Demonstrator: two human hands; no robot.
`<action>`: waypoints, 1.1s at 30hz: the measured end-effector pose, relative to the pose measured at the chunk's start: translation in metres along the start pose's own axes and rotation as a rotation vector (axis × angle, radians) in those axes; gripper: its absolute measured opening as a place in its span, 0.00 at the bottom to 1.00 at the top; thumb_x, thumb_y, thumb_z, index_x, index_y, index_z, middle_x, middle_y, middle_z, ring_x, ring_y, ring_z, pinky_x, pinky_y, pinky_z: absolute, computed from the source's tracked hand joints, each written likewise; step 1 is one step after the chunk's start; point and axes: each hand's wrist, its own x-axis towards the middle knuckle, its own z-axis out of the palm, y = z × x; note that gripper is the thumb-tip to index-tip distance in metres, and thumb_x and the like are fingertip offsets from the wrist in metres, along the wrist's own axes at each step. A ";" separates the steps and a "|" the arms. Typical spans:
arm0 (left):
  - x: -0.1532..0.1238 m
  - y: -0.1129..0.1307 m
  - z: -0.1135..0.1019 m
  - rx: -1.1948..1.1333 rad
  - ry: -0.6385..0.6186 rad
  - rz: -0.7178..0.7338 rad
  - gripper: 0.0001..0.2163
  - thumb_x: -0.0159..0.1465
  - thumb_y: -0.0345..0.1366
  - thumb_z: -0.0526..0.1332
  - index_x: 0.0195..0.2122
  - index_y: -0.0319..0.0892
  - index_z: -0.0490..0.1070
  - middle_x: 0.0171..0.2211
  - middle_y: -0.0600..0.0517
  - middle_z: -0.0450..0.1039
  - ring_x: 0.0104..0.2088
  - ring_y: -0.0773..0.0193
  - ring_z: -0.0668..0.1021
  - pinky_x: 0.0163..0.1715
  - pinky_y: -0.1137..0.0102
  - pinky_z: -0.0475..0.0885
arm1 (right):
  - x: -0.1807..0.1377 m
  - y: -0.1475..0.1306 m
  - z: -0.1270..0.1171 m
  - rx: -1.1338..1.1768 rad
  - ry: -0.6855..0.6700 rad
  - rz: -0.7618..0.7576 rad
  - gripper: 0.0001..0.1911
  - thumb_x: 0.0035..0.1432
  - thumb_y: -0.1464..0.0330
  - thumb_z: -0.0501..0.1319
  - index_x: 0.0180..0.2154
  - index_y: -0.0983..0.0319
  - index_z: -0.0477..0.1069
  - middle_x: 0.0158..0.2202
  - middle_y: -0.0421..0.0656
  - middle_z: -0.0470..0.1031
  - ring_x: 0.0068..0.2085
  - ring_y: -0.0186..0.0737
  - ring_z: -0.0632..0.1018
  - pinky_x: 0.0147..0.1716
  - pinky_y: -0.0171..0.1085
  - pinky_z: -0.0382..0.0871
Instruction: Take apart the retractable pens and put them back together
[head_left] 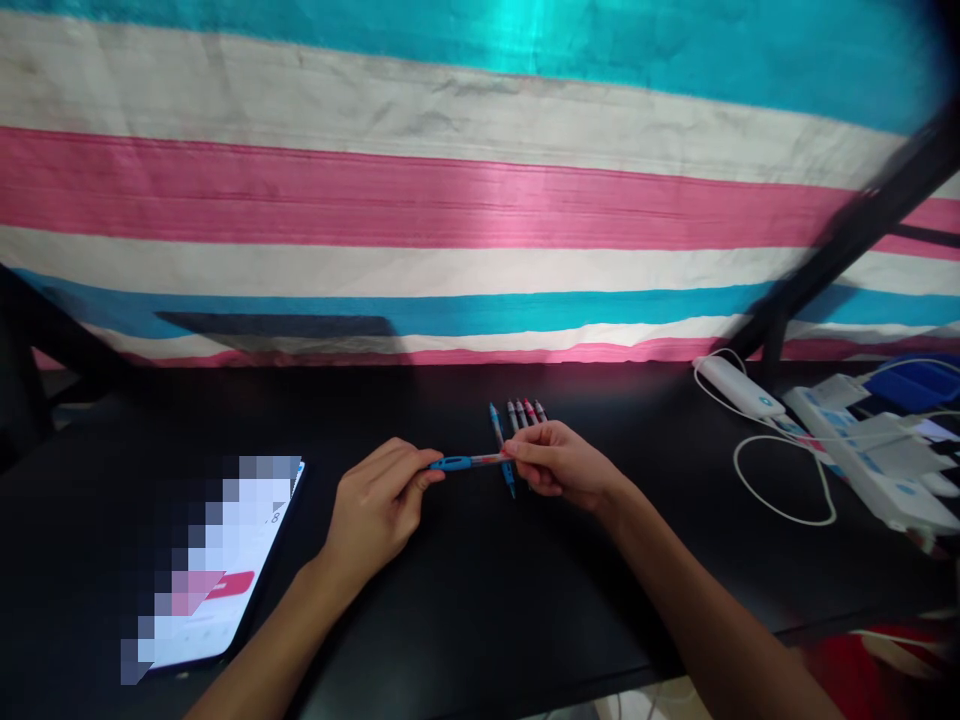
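Above the black desk, a pen with a blue grip and a clear barrel [454, 463] is held level between my two hands. My left hand [382, 495] pinches its blue end. The fingers of my right hand [559, 458] close around the other end, hiding it. Just behind and partly under the held pen lies a second blue pen [496, 425] on the desk. Several more pens [520, 411], one with a red top, lie side by side to its right, partly covered by my right hand.
A lit tablet [217, 620], partly pixelated, lies at the left. On the right are a white power strip [874, 460] with plugs, a white device [739, 388], loose cables [832, 510] and a blue tray [919, 382]. A striped curtain [450, 200] hangs behind the desk [465, 600].
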 end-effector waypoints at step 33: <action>-0.004 0.003 0.018 -0.081 -0.499 -0.024 0.09 0.67 0.37 0.54 0.36 0.42 0.73 0.29 0.50 0.73 0.33 0.62 0.71 0.35 0.67 0.67 | -0.005 -0.012 -0.015 0.685 0.187 -0.296 0.22 0.59 0.59 0.50 0.18 0.59 0.45 0.13 0.33 0.42 0.16 0.31 0.42 0.13 0.33 0.41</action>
